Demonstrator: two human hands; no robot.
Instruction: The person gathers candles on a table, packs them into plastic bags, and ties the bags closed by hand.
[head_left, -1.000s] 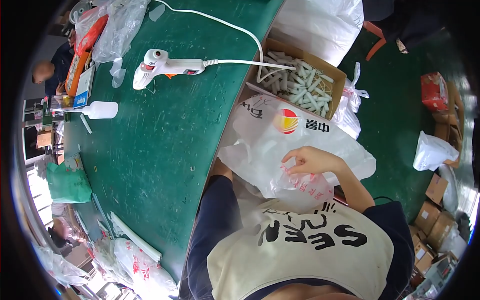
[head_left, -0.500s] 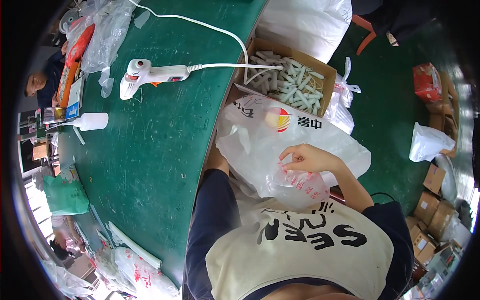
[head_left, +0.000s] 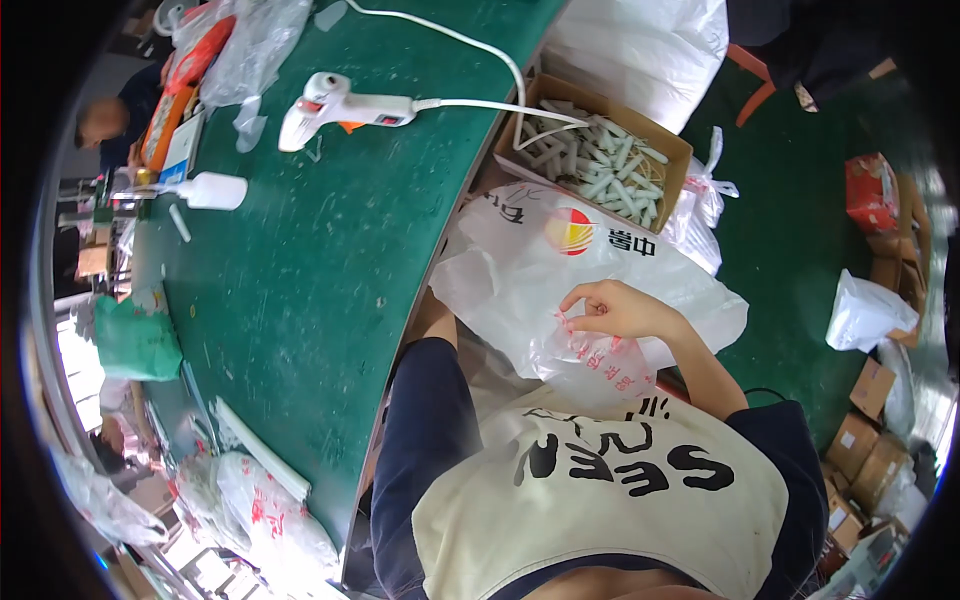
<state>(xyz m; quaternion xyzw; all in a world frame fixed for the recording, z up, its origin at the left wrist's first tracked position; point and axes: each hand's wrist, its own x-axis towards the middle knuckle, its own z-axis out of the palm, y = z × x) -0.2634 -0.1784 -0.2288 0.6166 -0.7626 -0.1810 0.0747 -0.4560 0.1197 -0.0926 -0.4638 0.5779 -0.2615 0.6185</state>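
Note:
My right hand (head_left: 622, 308) is closed in a pinch on the upper edge of a clear plastic bag (head_left: 607, 365) with red printing, which hangs in front of my shirt. Of my left hand (head_left: 432, 318) only the part near the wrist shows, at the table's edge; its fingers are hidden behind a large whitish plastic sack (head_left: 500, 270) with a red and yellow logo. That sack spreads over my lap area, below a cardboard box (head_left: 678, 182) full of white glue-stick-like pieces (head_left: 615, 172).
On the green table (head_left: 300, 280) lie a white glue gun (head_left: 365, 108) with its cord, a white bottle (head_left: 215, 191) and a green bag (head_left: 135, 340). Another person (head_left: 105, 122) is at the far left. Cardboard boxes (head_left: 850, 440) stand on the floor at right.
The view has shifted, so the glue gun and box appear farther right. My right hand keeps its pinch on the printed bag, which hangs slightly differently.

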